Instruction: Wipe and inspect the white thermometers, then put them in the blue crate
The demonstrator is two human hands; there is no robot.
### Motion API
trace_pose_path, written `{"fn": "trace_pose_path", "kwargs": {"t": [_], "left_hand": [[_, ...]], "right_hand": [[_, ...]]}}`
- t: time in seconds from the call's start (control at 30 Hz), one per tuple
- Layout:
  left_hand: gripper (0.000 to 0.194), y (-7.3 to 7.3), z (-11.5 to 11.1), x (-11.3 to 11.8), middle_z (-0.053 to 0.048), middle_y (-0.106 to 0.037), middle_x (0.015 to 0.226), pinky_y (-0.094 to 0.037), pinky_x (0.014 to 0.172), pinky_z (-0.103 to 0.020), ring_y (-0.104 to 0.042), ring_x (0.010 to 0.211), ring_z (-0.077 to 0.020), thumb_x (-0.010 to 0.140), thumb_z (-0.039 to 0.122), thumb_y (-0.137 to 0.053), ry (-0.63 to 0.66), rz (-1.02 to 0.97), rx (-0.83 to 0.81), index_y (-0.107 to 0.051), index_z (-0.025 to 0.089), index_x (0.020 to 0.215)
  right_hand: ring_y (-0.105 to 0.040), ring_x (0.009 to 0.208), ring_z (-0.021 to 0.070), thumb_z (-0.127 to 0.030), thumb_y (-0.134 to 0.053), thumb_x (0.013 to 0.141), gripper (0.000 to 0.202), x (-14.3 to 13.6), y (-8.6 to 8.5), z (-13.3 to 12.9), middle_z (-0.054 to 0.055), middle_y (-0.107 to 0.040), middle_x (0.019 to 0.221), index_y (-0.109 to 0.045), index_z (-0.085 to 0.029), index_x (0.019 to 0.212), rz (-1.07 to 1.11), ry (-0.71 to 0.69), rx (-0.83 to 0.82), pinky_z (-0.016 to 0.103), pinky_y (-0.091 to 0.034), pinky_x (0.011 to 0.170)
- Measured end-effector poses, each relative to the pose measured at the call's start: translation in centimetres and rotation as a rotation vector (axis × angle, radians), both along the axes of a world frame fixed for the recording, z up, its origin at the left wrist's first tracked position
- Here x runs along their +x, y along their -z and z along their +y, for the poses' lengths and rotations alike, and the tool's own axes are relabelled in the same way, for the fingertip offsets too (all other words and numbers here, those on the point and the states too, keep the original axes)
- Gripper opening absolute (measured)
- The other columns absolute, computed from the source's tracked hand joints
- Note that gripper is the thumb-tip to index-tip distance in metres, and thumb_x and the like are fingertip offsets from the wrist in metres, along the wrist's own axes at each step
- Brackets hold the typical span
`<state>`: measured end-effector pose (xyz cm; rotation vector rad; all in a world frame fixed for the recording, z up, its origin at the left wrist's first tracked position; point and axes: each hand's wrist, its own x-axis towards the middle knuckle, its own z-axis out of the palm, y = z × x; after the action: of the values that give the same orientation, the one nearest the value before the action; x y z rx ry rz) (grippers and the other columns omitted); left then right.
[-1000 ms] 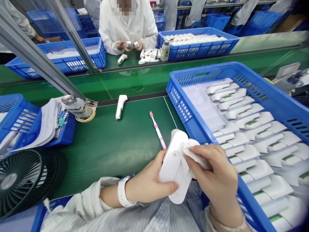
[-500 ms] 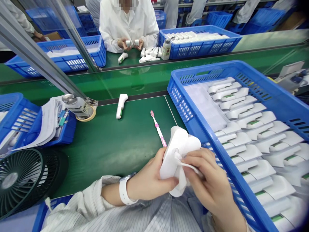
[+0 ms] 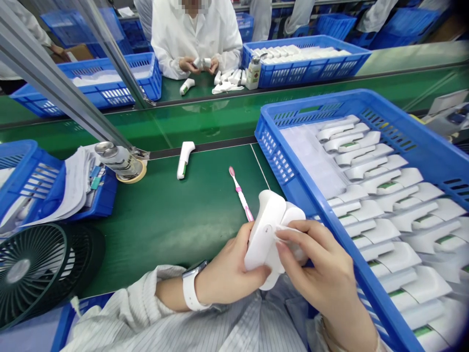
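Observation:
My left hand (image 3: 234,264) is closed around the handle of a white gun-shaped thermometer (image 3: 266,227), held up over the near edge of the bench. A second rounded white piece (image 3: 293,212) shows right behind it; whether it is a separate unit I cannot tell. My right hand (image 3: 318,264) pinches a white cloth (image 3: 280,232) against the thermometer's side, next to a small round mark. The fingers hide most of the cloth. Just beyond my left hand, a pink and white toothbrush (image 3: 240,193) lies on the green bench. Farther back lies another white thermometer (image 3: 185,160).
On the right, a large blue crate (image 3: 293,161) holds rows of white thermometers (image 3: 388,220). A metal can (image 3: 119,159) on a tape roll, papers (image 3: 75,181) and a fan (image 3: 32,274) stand left. Across the divider, a person (image 3: 196,39) in white handles similar pieces.
My right fingers and the cloth have shifted slightly over the thermometer's side, uncovering the small round mark. My left hand keeps its hold. Across the divider, the person's pieces have turned a little.

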<state>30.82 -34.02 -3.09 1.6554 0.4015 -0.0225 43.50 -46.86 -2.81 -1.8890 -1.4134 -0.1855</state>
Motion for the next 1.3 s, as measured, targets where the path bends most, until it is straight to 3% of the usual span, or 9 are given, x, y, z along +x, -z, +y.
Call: {"fn": "trace_pose_path", "kwargs": {"t": [0.2,0.67,0.77,0.93,1.3], "left_hand": [[0.062,-0.17,0.02,0.14,-0.009,-0.054,0.116,-0.044,0.087,-0.041,-0.053,0.101,-0.0236,0.073,0.020,-0.059,0.008,0.031,0.044,-0.028,0.018,0.128],[0.064,0.00,-0.04,0.03,-0.011,-0.054,0.119,-0.046,0.087,-0.040,-0.055,0.102,-0.0239,0.074,0.016,-0.055,0.011,0.010,0.061,-0.025,0.016,0.130],[0.066,-0.10,0.01,0.00,-0.012,-0.054,0.121,-0.045,0.088,-0.042,-0.054,0.103,-0.0256,0.074,0.019,-0.057,0.024,0.027,0.076,-0.024,0.015,0.131],[0.065,0.07,0.04,0.05,-0.012,-0.054,0.119,-0.046,0.086,-0.042,-0.055,0.102,-0.0250,0.074,0.018,-0.056,0.021,0.012,0.076,-0.024,0.016,0.131],[0.068,0.26,-0.01,0.12,-0.012,-0.054,0.119,-0.045,0.087,-0.042,-0.054,0.102,-0.0247,0.074,0.019,-0.057,0.017,0.005,0.066,-0.022,0.015,0.133]], "right_hand": [[-0.061,0.077,0.0171,-0.015,-0.062,0.082,0.024,0.10,0.56,0.30,0.004,-0.063,0.089,-0.054,-0.020,0.104,-0.017,0.120,0.027,0.030,-0.049,0.070],[-0.053,0.077,0.0185,-0.010,-0.060,0.080,0.011,-0.66,0.37,0.62,0.003,-0.058,0.082,-0.059,-0.019,0.086,-0.052,0.043,-0.038,0.036,-0.035,0.068],[-0.053,0.075,0.0185,-0.012,-0.062,0.081,0.009,-0.48,0.24,0.67,0.003,-0.059,0.081,-0.059,-0.020,0.084,-0.102,0.098,-0.014,0.036,-0.034,0.068],[-0.052,0.074,0.0179,-0.012,-0.059,0.081,0.009,-0.38,0.18,0.63,0.002,-0.059,0.078,-0.059,-0.020,0.083,-0.076,0.032,-0.054,0.035,-0.033,0.068],[-0.053,0.075,0.0189,-0.014,-0.061,0.081,0.009,0.03,0.19,0.87,0.002,-0.059,0.080,-0.059,-0.021,0.085,-0.116,0.074,-0.036,0.036,-0.033,0.068]]}}
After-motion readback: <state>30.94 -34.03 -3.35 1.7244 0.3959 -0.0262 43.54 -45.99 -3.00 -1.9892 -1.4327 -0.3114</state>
